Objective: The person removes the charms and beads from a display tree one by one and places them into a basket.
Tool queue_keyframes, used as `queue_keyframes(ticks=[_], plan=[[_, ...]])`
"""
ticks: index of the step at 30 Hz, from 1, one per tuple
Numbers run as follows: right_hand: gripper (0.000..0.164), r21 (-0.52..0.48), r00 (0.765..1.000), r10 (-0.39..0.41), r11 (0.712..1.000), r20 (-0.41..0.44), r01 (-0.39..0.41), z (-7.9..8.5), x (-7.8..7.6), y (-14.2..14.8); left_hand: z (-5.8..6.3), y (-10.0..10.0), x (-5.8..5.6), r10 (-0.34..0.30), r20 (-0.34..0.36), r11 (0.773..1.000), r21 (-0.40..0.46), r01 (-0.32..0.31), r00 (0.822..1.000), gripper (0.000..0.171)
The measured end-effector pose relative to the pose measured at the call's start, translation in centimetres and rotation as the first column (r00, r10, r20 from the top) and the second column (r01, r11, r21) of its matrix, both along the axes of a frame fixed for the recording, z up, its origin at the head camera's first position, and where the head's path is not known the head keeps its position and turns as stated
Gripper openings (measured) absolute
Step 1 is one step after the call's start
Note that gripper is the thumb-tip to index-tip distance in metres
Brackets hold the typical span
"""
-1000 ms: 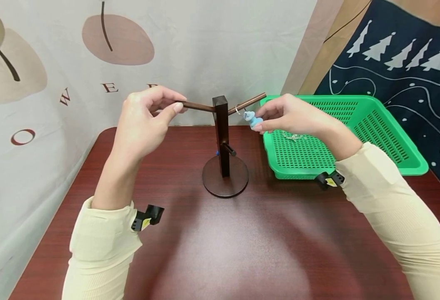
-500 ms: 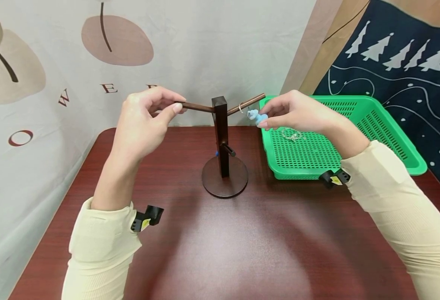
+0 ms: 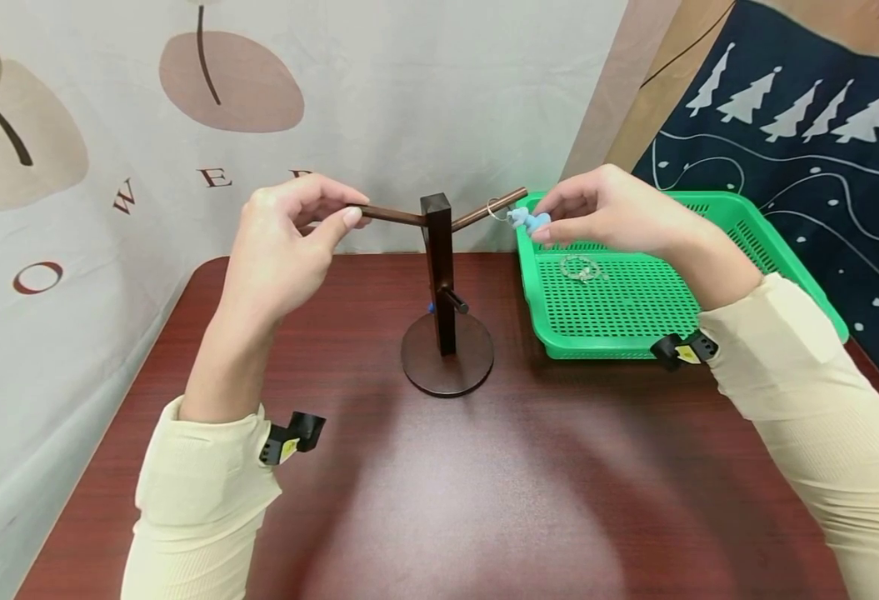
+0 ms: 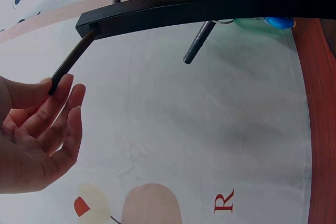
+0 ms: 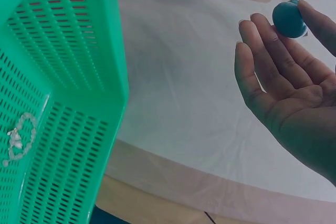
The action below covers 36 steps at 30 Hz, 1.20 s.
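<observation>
A dark wooden stand (image 3: 439, 275) with a round base and several pegs stands on the table. My left hand (image 3: 277, 237) pinches the end of its upper left peg (image 3: 394, 215) between thumb and fingers; the left wrist view shows this peg (image 4: 73, 59) too. My right hand (image 3: 619, 212) pinches a keychain with a small light-blue figure (image 3: 538, 222). Its metal ring (image 3: 493, 208) is around the upper right peg (image 3: 476, 215), near the tip. Seen from the right wrist, the figure's rounded blue end (image 5: 289, 19) sits between thumb and fingers.
A green perforated basket (image 3: 540, 329) stands at the right, below my right hand, with a clear beaded bracelet (image 3: 580, 268) in it. Another blue item (image 4: 280, 22) shows behind the stand near a rear peg (image 4: 199, 43). A cloth-covered wall borders the table (image 3: 319, 500) at the back.
My right hand has moved right and slightly up with the keychain. Its ring has slid outward along the peg, closer to the tip. My left hand has stayed on its peg.
</observation>
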State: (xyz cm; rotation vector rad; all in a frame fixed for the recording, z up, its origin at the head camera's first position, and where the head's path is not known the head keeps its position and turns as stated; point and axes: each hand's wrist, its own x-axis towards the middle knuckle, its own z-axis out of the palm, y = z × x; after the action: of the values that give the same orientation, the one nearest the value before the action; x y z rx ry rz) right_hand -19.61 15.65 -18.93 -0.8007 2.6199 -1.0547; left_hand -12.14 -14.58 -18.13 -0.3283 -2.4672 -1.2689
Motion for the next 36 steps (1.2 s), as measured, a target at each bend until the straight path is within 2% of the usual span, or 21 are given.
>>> queue_keyframes(ticks=[17, 25, 36], plan=[[0.026, -0.032, 0.997, -0.074, 0.997, -0.038, 0.073, 0.9, 0.0, 1.7, -0.1, 0.0, -0.1, 0.003, -0.006, 1.0, -0.009, -0.003, 1.0, 0.013], [0.027, -0.007, 0.992, -0.088, 0.996, -0.086, 0.088, 1.1, -0.1, 2.6, -0.1, 0.0, -0.1, -0.002, -0.004, 1.0, 0.005, 0.002, 1.0, 0.014], [0.03, 0.04, 0.99, -0.136, 0.99, -0.049, 0.138, 1.1, -0.1, 3.7, 0.2, 0.2, -0.2, 0.013, 0.004, 1.0, -0.001, -0.013, 1.0, 0.014]])
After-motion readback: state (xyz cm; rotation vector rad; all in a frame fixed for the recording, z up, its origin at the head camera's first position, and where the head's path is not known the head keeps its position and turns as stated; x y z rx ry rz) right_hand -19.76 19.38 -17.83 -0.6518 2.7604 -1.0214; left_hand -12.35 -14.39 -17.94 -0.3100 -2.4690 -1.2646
